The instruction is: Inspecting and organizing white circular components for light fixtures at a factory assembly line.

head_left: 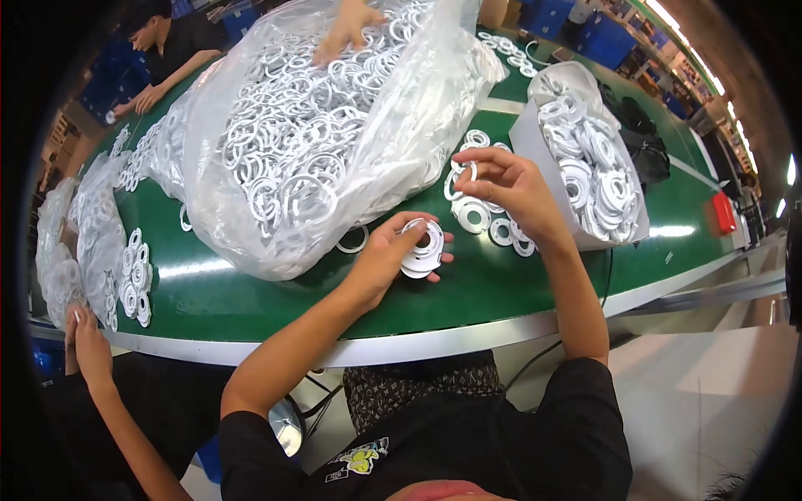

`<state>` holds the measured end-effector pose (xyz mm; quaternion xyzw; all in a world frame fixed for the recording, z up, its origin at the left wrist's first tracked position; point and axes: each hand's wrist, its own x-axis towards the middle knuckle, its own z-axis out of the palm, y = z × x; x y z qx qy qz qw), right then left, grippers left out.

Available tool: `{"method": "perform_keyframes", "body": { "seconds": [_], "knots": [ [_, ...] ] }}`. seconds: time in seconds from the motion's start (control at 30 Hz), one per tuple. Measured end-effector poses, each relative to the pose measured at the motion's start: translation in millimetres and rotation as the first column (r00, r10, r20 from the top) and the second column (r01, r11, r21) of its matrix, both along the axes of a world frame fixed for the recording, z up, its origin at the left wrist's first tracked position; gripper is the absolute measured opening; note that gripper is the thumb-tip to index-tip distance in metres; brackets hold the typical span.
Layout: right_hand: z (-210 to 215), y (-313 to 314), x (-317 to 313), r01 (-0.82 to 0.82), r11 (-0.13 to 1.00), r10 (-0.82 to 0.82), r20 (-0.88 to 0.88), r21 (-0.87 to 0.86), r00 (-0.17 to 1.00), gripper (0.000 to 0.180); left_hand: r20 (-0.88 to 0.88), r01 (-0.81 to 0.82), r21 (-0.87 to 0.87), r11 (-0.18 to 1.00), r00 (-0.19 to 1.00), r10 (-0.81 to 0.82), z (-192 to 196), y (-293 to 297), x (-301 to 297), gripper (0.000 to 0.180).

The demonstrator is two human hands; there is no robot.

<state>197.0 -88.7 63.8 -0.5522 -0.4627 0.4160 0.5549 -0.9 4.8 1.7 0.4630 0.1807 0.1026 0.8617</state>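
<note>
- Rings [422, 248]: plain white.
- Counter [501, 280]: dark green, with a pale silver edge.
- Large bag [334, 125]: clear plastic, its rings white.
- Box [725, 213]: red.
- Crates [606, 37]: blue.
- Sleeves [585, 417]: black.

A large clear plastic bag [334, 134] of white rings lies on the green table [501, 284], a smaller white-walled open bag [585, 167] of rings just right of it, and more clear bags [83, 242] to its left.

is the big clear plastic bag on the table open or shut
Open. The big clear plastic bag gapes at its far end, where another person's hand reaches in among the white rings filling it.
</note>
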Motion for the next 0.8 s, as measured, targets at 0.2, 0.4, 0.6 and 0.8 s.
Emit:
{"method": "perform_keyframes", "body": {
  "seconds": [0.2, 0.4, 0.6, 0.8],
  "knots": [
    [-33.4, -15.6, -5.9, -0.128, 0.992, 0.129, -0.05, 0.021, 0.99, 0.039, -0.047, 0.023, -0.094, 0.995, 0.998, -0.028, -0.1, -1.6, 4.6, 0.042],
    [-29.0, -15.9, -5.2, -0.182, 0.979, 0.203, -0.414, 0.091, 0.888, 0.048, -0.086, 0.071, -0.112, 0.991, 0.993, -0.08, 4.9, -1.1, 1.3, 0.044],
    [-26.0, -18.7, -16.6, -0.117, 0.99, 0.137, -0.424, 0.073, 0.895, 0.048, -0.114, 0.108, -0.102, 0.989, 0.986, -0.119, 5.3, -1.4, -2.2, 0.051],
    [-11.6, -25.7, -11.4, 0.001, 0.999, 0.018, -0.403, 0.047, 0.915, 0.045, -0.129, 0.139, -0.104, 0.985, 0.98, -0.152, 0.3, 0.6, -6.0, 0.049]
  ]
}}
